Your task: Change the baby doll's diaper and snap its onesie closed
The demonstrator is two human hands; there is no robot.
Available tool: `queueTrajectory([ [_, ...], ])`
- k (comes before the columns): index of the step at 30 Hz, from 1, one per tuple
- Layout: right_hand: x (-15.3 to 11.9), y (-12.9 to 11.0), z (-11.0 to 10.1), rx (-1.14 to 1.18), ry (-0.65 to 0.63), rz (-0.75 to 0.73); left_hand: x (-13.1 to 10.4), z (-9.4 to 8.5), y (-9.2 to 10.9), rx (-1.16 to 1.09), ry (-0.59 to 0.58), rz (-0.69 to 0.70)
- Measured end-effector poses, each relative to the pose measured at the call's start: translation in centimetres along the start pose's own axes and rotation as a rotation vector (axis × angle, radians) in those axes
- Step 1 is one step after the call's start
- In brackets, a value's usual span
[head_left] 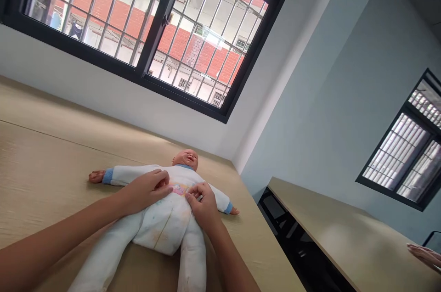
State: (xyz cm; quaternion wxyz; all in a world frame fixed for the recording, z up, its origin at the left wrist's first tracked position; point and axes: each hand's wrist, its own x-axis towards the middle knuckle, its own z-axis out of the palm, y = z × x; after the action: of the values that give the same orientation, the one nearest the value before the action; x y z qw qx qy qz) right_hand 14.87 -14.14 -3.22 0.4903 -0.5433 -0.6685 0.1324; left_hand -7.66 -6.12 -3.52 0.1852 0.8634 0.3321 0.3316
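Your left hand (153,186) comes in from the lower left, with the forearm low and nearly straight, and its fingers curl inward over the waist of the baby doll (167,225). Your right hand (203,202) reaches up from the bottom, its forearm leaning to the left, with thumb and forefinger bent close together at the other side of the waist. Both hands are half closed, palms inward; I cannot tell whether either one pinches the cloth. Between them a coloured print (179,188) shows on the white clothing, while your hands cover the sides of the waist. The doll lies on the wooden table (51,186), and behind its head rise the pale wall (193,129) and a barred window (196,39). To the right, beyond a dark gap, is a second table (330,227). The doll is on its back, face up; its long axis runs away from you, head toward the wall and legs toward you, spread apart and cut off below. Its arms stretch out to both sides, with blue cuffs at the wrists.
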Motion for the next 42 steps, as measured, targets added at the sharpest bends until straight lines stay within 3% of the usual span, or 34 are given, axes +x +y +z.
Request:
queueTrajectory([
  [4,0.3,0.4,0.0,0.042,-0.031,0.014,0.1,0.0,-1.1,-0.026,-0.010,-0.018],
  [11,0.7,0.6,-0.1,0.111,-0.051,0.052,0.3,0.0,-0.7,-0.046,-0.008,-0.017],
  [14,0.6,0.4,-0.5,0.160,-0.066,0.078,0.6,-0.8,-1.2,-0.114,-0.043,-0.030],
  [16,0.5,0.1,-1.4,0.205,-0.091,0.107,0.7,-2.0,-1.8,-0.195,-0.127,-0.070],
  [18,0.4,-0.3,-2.7,0.251,-0.152,0.120,0.4,-3.6,-2.2,-0.263,-0.262,-0.107],
  [20,0.1,-0.8,-4.2,0.277,-0.290,0.127,-0.1,-5.2,-2.3,-0.303,-0.370,-0.127],
  [23,-0.3,-1.4,-5.5,0.268,-0.489,0.174,-1.0,-6.4,-2.2,-0.357,-0.439,-0.117],
  [26,-0.7,-1.5,-5.1,0.182,-0.453,0.162,-1.2,-5.7,-2.1,-0.343,-0.397,-0.051],
  [30,-0.9,-1.5,-3.3,-0.077,-0.322,-0.068,-0.8,-3.8,-1.9,-0.097,-0.217,0.104],
  [35,-0.6,-1.7,-2.1,-0.457,-0.239,-0.280,-0.4,-1.8,-1.7,0.176,-0.153,0.231],
  [38,-0.5,-1.7,-2.6,-0.389,-0.228,-0.264,-0.3,-1.6,-1.6,0.198,-0.120,0.235],
  [42,-0.7,-1.4,-3.9,-0.068,-0.351,-0.107,-0.6,-3.1,-1.5,0.004,-0.160,0.156],
])
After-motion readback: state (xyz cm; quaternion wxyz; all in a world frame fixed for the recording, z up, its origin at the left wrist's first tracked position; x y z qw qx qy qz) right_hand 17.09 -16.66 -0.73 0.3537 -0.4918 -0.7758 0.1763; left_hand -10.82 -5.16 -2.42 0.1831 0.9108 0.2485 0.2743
